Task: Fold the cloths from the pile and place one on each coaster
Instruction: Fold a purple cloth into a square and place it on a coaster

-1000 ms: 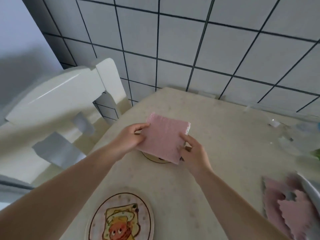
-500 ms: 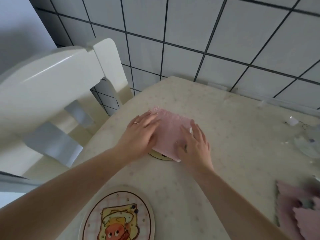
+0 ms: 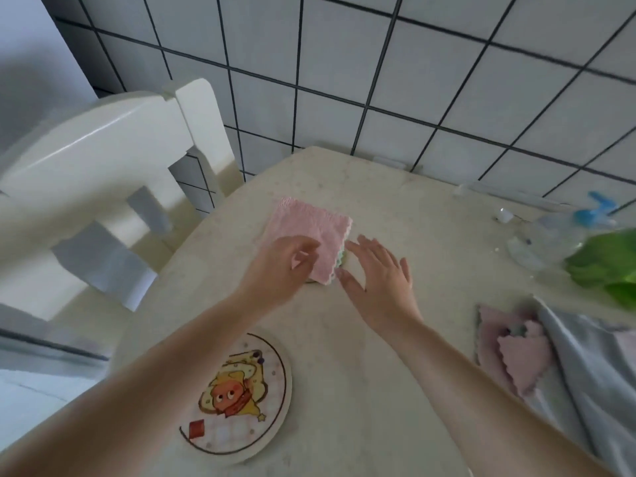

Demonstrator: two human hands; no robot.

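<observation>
A folded pink cloth (image 3: 309, 228) lies flat at the far left of the table, covering a coaster of which only a sliver shows at its near edge. My left hand (image 3: 278, 266) hovers over the cloth's near corner, fingers loosely curled, holding nothing. My right hand (image 3: 378, 273) is just right of the cloth with straight, spread fingers, off the cloth. A round cartoon coaster (image 3: 237, 397) sits bare near the front. The pile of pink cloths (image 3: 512, 349) lies at the right.
A white chair (image 3: 103, 160) stands against the table's left edge. A tiled wall (image 3: 378, 80) runs behind. At the right are a grey cloth (image 3: 592, 373), something green (image 3: 609, 266) and clear plastic with a blue part (image 3: 592, 211). The beige table (image 3: 395, 390) fills the middle.
I lowered the folded cloth onto the far coaster and pressed it flat. Both hands have now lifted off it, the right one drawing away to the right.
</observation>
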